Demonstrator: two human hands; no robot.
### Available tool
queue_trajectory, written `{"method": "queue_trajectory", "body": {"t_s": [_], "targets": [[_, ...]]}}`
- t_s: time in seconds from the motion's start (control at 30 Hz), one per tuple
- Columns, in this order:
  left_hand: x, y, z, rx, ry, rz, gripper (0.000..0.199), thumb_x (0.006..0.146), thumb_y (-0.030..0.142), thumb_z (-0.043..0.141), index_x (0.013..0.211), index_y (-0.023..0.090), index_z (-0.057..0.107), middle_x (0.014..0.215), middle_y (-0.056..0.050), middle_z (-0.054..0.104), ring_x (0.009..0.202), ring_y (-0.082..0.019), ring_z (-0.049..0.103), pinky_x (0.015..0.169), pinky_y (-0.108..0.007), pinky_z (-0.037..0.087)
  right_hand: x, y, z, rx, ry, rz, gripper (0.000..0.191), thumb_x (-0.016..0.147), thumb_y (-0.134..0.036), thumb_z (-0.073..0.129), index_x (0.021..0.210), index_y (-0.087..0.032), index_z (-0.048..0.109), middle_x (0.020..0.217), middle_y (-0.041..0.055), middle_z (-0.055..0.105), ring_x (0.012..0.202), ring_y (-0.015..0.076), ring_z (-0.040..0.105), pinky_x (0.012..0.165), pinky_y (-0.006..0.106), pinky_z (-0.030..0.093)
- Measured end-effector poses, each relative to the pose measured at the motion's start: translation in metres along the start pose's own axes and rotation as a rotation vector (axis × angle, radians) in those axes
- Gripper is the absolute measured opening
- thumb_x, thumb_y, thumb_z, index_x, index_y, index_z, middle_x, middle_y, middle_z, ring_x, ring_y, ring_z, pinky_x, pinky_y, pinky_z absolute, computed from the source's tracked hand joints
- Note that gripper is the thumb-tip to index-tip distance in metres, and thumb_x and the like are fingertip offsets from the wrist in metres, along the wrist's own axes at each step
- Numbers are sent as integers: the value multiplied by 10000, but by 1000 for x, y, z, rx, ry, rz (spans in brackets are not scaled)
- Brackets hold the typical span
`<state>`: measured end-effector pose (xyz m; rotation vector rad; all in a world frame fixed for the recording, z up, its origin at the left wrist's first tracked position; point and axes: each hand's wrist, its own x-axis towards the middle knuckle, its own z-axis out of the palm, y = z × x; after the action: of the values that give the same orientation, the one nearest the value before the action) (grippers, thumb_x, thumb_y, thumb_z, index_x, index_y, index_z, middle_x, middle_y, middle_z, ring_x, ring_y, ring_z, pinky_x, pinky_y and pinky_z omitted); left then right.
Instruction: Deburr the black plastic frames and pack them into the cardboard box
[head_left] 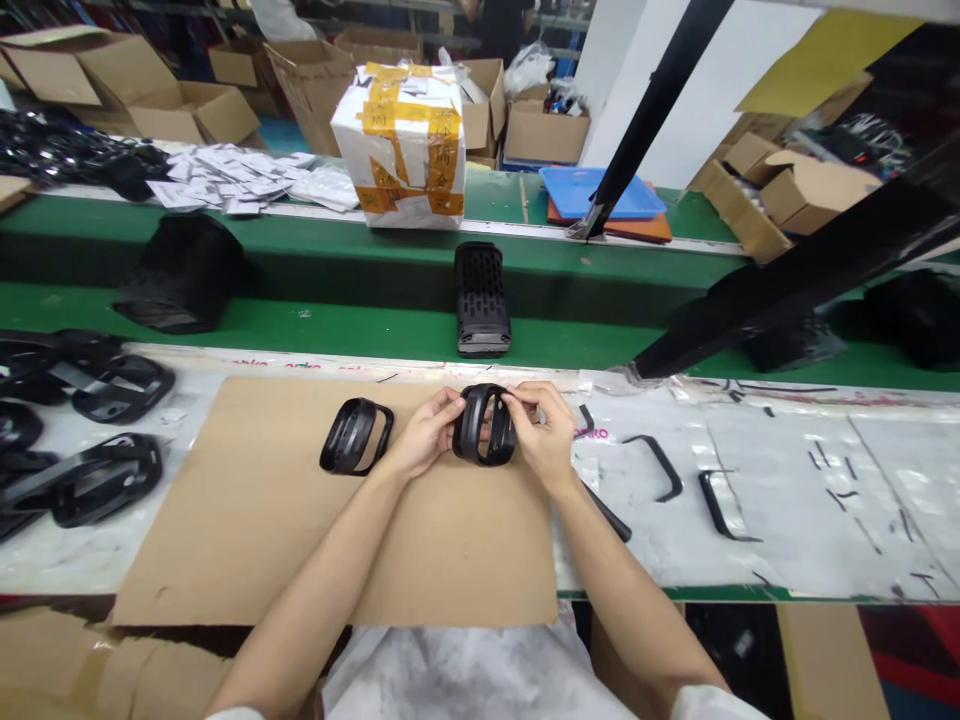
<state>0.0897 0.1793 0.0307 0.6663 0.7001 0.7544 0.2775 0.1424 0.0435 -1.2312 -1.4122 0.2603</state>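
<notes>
Between my two hands, just above a cardboard sheet (pixel 300 560), is a black plastic frame (pixel 474 428) with a rounded opening. My left hand (pixel 431 432) grips its left side, thumb on the near face and some fingers showing through the opening. The fingertips of my right hand (pixel 544 425) pinch its upper right edge; whether they also hold a small strip is hidden. A similar black frame (pixel 352 437) lies on the cardboard, left of my left hand. Right of my right hand, bent black strips (pixel 660 465) rest on the white table covering.
Several black frames with handles (pixel 112 475) are piled at the left. Beyond the table, a black perforated housing (pixel 481 300) sits on a green conveyor (pixel 360 325). A taped white box (pixel 405 145) and a blue tray (pixel 600 190) stand behind. Black slanted posts (pixel 750 280) cross the right side.
</notes>
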Motion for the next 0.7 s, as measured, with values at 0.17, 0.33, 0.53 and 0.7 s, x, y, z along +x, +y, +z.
{"method": "queue_trajectory", "body": {"t_s": [0.17, 0.33, 0.53, 0.7], "targets": [[-2, 2, 1, -2, -17, -46, 478, 764, 459, 875, 926, 205, 503, 865, -42, 750, 679, -203, 765, 602, -279, 622, 1, 1, 1, 26, 11, 47, 59, 958, -260, 688, 929, -241, 736, 880, 48, 720, 826, 201, 676, 698, 349, 558], [-2, 1, 2, 37, 14, -27, 477, 771, 464, 870, 929, 206, 500, 818, -20, 717, 644, -193, 747, 601, -299, 627, 3, 5, -1, 45, -32, 53, 56, 953, -256, 697, 929, -239, 744, 900, 50, 723, 830, 199, 677, 674, 336, 550], [-1, 1, 1, 20, 32, -42, 424, 805, 426, 850, 916, 202, 508, 770, 13, 666, 586, -157, 708, 604, -299, 623, 3, 9, -2, 33, -42, 71, 77, 955, -281, 695, 928, -236, 751, 907, 53, 730, 840, 205, 684, 687, 344, 563], [0, 2, 1, 22, 19, -55, 435, 794, 437, 852, 903, 201, 502, 800, -1, 681, 583, -174, 717, 590, -326, 633, 2, 8, 0, 9, -17, 59, 80, 965, -285, 680, 942, -242, 743, 910, 57, 734, 868, 213, 691, 725, 358, 576]]}}
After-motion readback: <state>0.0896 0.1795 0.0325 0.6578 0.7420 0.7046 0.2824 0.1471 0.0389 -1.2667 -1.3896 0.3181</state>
